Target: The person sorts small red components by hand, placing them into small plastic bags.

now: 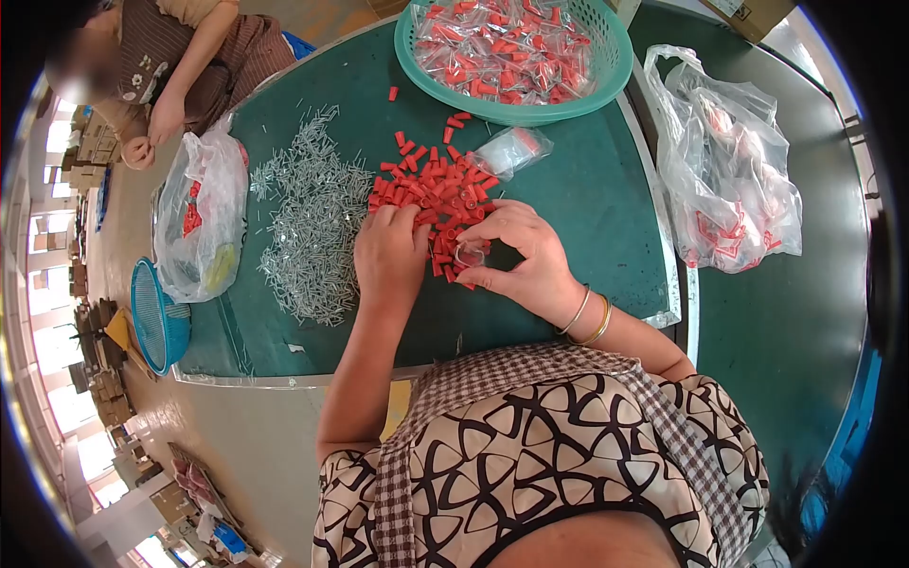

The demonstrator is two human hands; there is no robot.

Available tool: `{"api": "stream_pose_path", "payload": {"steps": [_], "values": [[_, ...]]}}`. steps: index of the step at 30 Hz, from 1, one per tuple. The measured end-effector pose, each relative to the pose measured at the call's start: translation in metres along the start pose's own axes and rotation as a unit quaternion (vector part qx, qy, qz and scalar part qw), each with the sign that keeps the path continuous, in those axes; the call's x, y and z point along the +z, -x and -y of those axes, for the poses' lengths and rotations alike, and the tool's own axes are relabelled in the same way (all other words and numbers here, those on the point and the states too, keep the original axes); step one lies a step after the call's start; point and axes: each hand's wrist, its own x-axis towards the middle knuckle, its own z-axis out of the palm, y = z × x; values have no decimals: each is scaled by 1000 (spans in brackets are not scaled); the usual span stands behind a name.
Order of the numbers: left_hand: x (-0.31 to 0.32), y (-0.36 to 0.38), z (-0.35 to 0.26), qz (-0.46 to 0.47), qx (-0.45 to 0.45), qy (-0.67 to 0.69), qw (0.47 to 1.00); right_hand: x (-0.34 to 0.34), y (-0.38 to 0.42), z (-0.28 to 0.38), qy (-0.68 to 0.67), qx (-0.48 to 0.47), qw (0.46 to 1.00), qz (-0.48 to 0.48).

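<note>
A heap of small red tapered plastic caps [437, 186] lies on the green table in front of me. Beside it, to the left, spreads a pile of silver screws or nails [312, 227]. My left hand [390, 251] rests where the two piles meet, fingers curled down at the red caps; its fingertips are hidden. My right hand [525, 248] is at the heap's right edge, thumb and forefinger curved around what looks like a small clear plastic bag [471, 254]. Just above lies a packet of clear bags [514, 151].
A green basket [514, 115] full of filled bags stands at the back. A white plastic bag [201, 222] and a blue basket [161, 317] are at the left edge. On the right surface sits another large clear bag [724, 170]. A co-worker [189, 71] sits at upper left.
</note>
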Motion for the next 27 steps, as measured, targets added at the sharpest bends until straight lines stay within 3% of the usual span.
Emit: {"api": "stream_pose_path", "payload": {"steps": [12, 15, 18, 27], "values": [[9, -10, 5, 29, -19, -57, 998, 2, -1, -1, -15, -5, 1000, -17], [9, -11, 13, 35, 0, -33, 999, 2, -1, -2, -13, 4, 1000, -15], [5, -8, 17, 21, 75, -42, 996, 1, -1, -1, -10, 7, 1000, -17], [4, -14, 29, 61, 117, -24, 991, -1, 0, -1, -12, 29, 999, 12]]}}
